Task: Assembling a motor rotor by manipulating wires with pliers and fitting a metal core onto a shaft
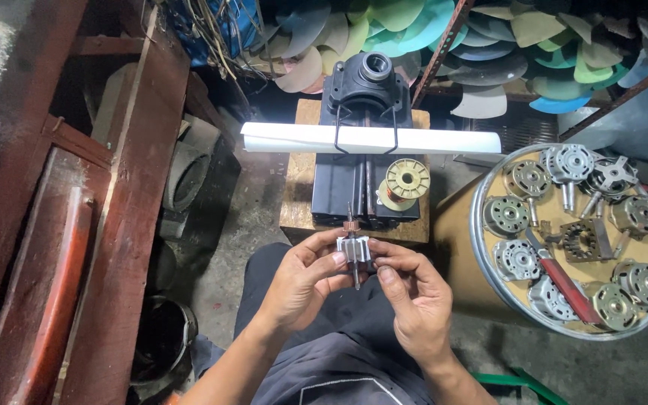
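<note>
Both hands hold a small motor armature (354, 246), a silvery slotted core on a thin steel shaft with a copper-coloured end, upright above my lap. My left hand (303, 281) grips the core from the left with thumb and fingers. My right hand (410, 292) pinches its right side. Just beyond it stands a black winding machine (364, 135) on a wooden block (294, 195), with a yellow spool of copper wire (405, 182) at its right side.
A white tube light (369, 139) lies across the machine. A round metal tray (481, 247) at the right carries several small fan motors and a red-handled tool (564, 285). Fan blades (564, 52) fill shelves behind. Red wooden boards (114, 225) stand at the left.
</note>
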